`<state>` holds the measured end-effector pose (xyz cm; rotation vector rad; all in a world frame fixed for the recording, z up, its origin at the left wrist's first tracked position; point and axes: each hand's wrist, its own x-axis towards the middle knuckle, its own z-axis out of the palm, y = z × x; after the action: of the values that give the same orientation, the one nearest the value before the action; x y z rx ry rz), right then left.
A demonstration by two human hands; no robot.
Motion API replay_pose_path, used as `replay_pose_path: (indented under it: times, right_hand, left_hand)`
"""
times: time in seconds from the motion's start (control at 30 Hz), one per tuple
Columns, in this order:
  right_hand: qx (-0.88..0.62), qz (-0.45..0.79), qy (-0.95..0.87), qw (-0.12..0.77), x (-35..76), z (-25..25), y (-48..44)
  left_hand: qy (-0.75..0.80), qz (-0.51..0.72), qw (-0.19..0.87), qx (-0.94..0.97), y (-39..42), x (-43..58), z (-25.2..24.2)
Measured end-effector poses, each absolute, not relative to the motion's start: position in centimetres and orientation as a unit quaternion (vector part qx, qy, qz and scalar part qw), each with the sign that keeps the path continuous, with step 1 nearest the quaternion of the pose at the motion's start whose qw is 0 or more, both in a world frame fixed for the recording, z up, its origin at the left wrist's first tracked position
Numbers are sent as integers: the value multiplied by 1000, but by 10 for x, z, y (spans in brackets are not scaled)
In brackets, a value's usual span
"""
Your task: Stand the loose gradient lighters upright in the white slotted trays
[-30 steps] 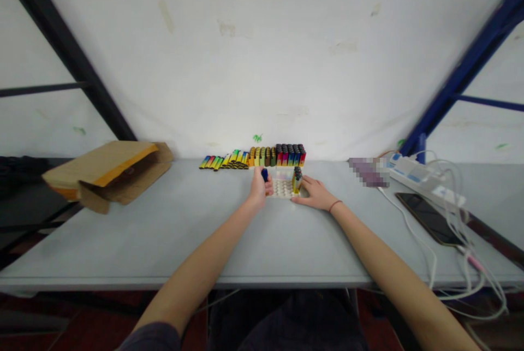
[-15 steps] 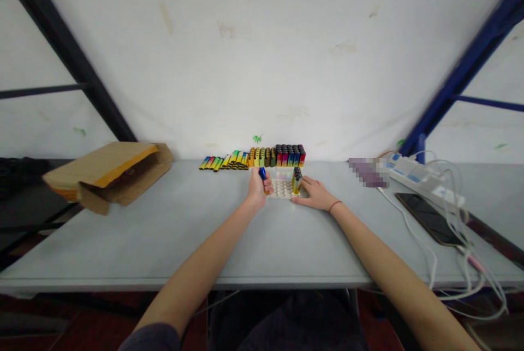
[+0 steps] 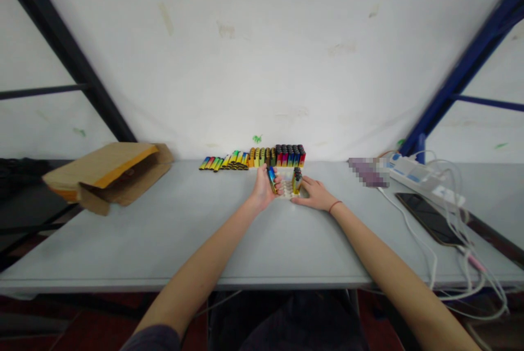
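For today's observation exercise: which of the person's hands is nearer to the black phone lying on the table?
Right. The right hand rests beside the white tray, on the side toward the black phone; the left hand is farther, beyond the tray.

I see a grey counter (image 3: 172, 242). On it lie a cardboard box (image 3: 106, 173), lighters (image 3: 254, 157), a tray (image 3: 286, 187), a phone (image 3: 429, 217) and a power strip (image 3: 421, 179).

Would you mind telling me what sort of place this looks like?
Probably a small packing or assembly workstation: a plain grey table against a white wall, rows of coloured lighters, a cardboard box, and a power strip with cables.
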<state>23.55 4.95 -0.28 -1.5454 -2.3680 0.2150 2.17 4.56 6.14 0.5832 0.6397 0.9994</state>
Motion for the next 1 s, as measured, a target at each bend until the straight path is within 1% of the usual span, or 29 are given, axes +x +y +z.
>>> replay_pose_path:
  times: [0.2,0.43,0.6,0.7,0.77,0.83,0.93,1.0]
  right_hand:
    - [-534,71,-828,157,236,-5,51]
    - [-537,72,-826,156,235,-4,50]
    - [-537,76,-826,154,234,-1,48]
    - [-540,78,-825,149,234,-1,48]
    - [-541,79,-825,147,234,-1,48]
    - [-539,80,-825,150,234,-2,49]
    - [-536,80,-826,156,235,-3,49]
    - [-537,77,-826,154,235,-4,50]
  left_hand:
    - [284,435,804,289,46,22,60]
    - [296,494,769,277,43,25,61]
    - [323,474,773,270,46,24,58]
    - [335,468,759,304,47,27,54]
    - [361,480,715,359,47,30,50]
    - [381,513,633,437,46,32,45]
    - [362,553,489,569,45,33,37]
    - [335,538,440,636,44,32,35]
